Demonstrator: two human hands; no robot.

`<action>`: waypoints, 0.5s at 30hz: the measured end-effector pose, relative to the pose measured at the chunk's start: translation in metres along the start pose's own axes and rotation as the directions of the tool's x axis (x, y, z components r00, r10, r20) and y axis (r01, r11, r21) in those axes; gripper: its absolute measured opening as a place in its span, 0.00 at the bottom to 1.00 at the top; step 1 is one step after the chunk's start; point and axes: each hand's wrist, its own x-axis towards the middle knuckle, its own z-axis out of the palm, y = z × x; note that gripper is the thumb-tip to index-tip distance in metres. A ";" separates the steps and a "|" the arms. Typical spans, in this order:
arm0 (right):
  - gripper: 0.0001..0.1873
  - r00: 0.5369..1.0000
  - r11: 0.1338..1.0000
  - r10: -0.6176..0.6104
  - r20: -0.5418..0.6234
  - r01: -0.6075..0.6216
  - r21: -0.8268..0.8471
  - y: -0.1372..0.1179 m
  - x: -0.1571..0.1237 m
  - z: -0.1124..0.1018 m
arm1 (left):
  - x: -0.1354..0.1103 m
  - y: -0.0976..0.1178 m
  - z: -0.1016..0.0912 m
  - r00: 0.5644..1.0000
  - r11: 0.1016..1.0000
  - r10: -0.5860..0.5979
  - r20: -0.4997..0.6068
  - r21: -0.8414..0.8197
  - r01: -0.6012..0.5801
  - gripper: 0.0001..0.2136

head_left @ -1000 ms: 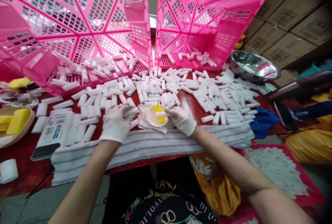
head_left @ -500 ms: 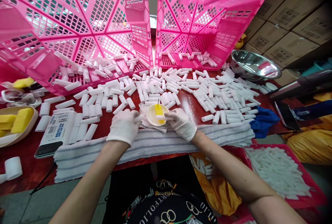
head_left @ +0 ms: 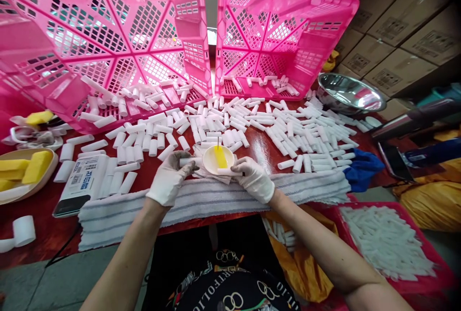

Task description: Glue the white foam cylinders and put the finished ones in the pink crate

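Both my hands wear white gloves. My left hand [head_left: 166,176] has a short white tube [head_left: 190,161] between thumb and fingers, left of a small white bowl [head_left: 208,161]. On the bowl's other side, my right hand [head_left: 255,177] pinches a second white tube [head_left: 225,172], which lies level across the bowl's near rim. A yellow block [head_left: 221,158] sits in the bowl, and a thin dark pin [head_left: 218,143] stands up beside its far end. Crumpled white cloth shows under the bowl.
Loose white tubes [head_left: 288,131] cover the red table behind the bowl. Two pink baskets [head_left: 212,61] lie tipped at the back. A striped towel [head_left: 212,200] lines the front edge. A steel basin [head_left: 351,92] stands right, and a dish of yellow blocks [head_left: 54,164] left.
My right hand has brought its tube from over the yellow block to the bowl's near rim. My left fingers have loosened, and more of the left tube shows.
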 end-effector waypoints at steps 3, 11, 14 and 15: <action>0.16 0.977 0.943 0.210 -0.033 -0.193 0.272 -0.020 -0.005 -0.007 | -0.011 -0.001 0.014 0.992 0.984 -0.081 0.095 -0.151 0.095 0.24; 0.27 0.866 0.794 0.476 0.153 -0.498 0.348 -0.033 0.004 -0.022 | -0.037 0.008 0.040 0.974 0.991 -0.029 0.226 -0.121 0.058 0.22; 0.25 0.889 0.865 0.446 0.105 -0.458 0.204 -0.037 0.001 -0.023 | -0.040 0.010 0.043 0.971 1.000 0.014 0.238 0.010 -0.017 0.21; 0.24 0.915 0.908 0.397 0.067 -0.402 0.118 -0.039 -0.002 -0.024 | -0.041 0.009 0.045 0.973 0.995 0.014 0.230 0.088 -0.035 0.20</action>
